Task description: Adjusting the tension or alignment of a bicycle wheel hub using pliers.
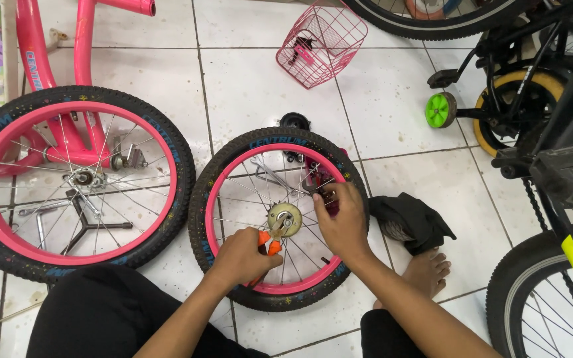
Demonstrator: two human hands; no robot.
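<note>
White tile floor [260,86]; left hand [243,257] fingers grip pliers [268,242], right hand [341,225] fingers pinch wheel [277,219] spokes.

Single head-worn camera: looks steeply down from above, at close range, onto the tiled floor [266,86] ahead.

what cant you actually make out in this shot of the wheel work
Head view only:
- Jaws of the orange-handled pliers: hidden behind the hub, so what they grip is unclear.
- Right hand fingertips: curled among the spokes, what they touch is hidden.
- Left hand palm: turned away.
- Black bicycle: cut off by the right edge.
- Pink basket contents: too small.
</note>
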